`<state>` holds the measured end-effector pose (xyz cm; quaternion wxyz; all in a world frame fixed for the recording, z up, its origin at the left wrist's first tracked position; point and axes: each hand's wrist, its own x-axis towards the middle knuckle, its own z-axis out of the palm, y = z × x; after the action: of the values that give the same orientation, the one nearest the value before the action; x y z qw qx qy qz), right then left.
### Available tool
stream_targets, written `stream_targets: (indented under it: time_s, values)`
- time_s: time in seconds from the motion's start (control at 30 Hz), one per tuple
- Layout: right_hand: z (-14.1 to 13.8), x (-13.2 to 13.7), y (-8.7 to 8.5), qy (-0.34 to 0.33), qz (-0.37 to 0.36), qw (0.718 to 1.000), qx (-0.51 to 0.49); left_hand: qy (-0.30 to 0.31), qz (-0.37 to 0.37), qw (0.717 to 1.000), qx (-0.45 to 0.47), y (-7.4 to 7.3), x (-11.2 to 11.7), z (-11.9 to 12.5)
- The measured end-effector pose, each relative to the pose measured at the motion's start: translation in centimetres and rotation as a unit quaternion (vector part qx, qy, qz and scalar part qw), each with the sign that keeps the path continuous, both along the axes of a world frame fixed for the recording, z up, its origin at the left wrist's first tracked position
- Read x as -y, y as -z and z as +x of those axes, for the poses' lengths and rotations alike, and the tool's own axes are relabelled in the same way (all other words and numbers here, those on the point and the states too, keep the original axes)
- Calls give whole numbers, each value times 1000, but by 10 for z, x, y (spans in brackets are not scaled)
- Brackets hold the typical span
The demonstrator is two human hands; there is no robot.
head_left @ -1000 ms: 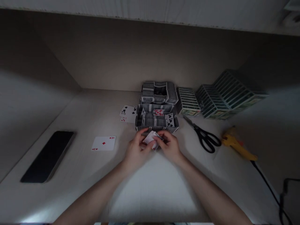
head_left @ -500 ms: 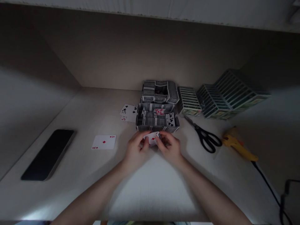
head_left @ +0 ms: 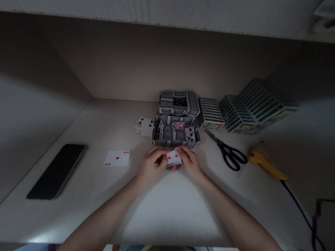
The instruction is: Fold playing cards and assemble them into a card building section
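Both hands meet just in front of a box built from playing cards [head_left: 176, 135]. My left hand [head_left: 152, 166] and my right hand [head_left: 191, 164] pinch a small folded playing card [head_left: 174, 158] with red pips between them, fingers curled round its edges. The card faces up and sits close above the table. Behind the near box stands a second card box [head_left: 178, 103]. Loose cards with black and red pips [head_left: 143, 125] lie left of the box.
An ace of diamonds [head_left: 117, 158] lies face up to the left, and a dark phone [head_left: 57, 170] lies further left. Right of the boxes are black scissors [head_left: 227, 150], a yellow glue gun [head_left: 265, 164] with a black cable, and rows of card decks [head_left: 246, 106].
The folded card has been turned and flattened between my fingers, its red pips now face up. Both hands stayed in the same spot in front of the box.
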<state>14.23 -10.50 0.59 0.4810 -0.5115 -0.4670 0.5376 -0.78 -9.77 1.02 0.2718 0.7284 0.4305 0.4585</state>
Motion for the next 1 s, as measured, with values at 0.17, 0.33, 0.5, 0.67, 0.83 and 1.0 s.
stream_targets:
  time_s: [0.17,0.33,0.5,0.67,0.83,1.0]
  values:
    - [2,-1,-2,-23,-14,1000,-11,41,-1,999,-6,-2,1,2]
    - [1,0,6,-37,-16,999,-24,23,-28,999,6,-2,1,5]
    - [2,2,14,-18,56,996,73,-29,-131,991,5,2,2,7]
    - [3,5,10,-38,141,967,206,-54,-155,986,0,7,2,8]
    - [3,6,6,-42,149,964,216,-51,-158,986,7,7,1,6]
    - [2,6,8,-23,146,958,248,-51,-122,991,2,4,3,6]
